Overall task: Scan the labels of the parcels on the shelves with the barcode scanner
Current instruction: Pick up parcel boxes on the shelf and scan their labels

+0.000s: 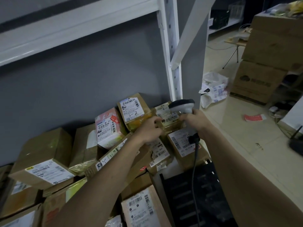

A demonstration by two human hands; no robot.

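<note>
Right hand [195, 119] grips the upright barcode scanner [183, 104], head pointing left at a parcel label [165, 114]; left hand [148, 130] holds that parcel.

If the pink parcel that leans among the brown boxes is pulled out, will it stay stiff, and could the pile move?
The pink parcel looks like a rigid carton with sharp corners, so it probably keeps its shape. It stands tilted against the brown box behind it, so that box may slide. It seems small, perhaps light.
</note>
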